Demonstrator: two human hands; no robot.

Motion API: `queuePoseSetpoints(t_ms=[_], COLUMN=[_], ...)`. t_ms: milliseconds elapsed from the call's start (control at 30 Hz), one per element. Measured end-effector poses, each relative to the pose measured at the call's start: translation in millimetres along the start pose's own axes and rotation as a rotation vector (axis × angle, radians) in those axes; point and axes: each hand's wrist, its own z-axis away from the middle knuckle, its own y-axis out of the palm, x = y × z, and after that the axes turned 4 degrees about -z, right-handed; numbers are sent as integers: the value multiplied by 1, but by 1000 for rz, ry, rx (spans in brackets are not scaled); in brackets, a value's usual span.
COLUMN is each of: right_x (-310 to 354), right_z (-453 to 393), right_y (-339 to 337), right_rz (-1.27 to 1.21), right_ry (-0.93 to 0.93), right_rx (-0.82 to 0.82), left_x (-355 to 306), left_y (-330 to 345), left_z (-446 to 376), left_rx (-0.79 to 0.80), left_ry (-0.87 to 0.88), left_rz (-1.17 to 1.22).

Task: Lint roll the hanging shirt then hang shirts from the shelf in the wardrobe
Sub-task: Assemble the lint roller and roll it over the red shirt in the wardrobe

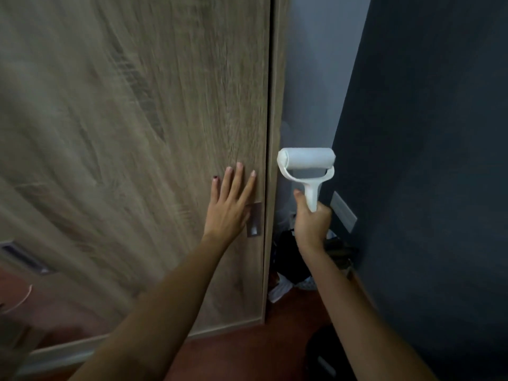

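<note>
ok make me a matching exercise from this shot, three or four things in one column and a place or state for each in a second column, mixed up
Column one:
1. left hand
2. right hand
3. white plastic lint roller
4. small dark recessed door handle

Column two:
a. set in the wooden wardrobe door near its right edge
b. held upright, roll on top
c. flat on the door, fingers straight
d. gripping a white handle

Pairs: 1-c, 2-d, 3-b, 4-a
</note>
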Motion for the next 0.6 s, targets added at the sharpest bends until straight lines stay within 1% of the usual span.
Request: queuePoseSetpoints(t_ms=[100,233,467,600], right_x=[-13,-19,-22,-24], right_z=[-12,-22,-22,-13], right_y=[2,4,15,21], right_rz=[-3,-12,-41,-81], right_ry=[-10,-109,-279,-295], right_rx=[34,97,198,295], left_x=[-3,-1,2,8], left_y=[16,31,33,32], left_z=[-3,-5,-1,3], left_rx=[-17,-64,-109,-95], left_ry=[-26,-37,-47,-74], left_rz=[-25,-50,-106,-99])
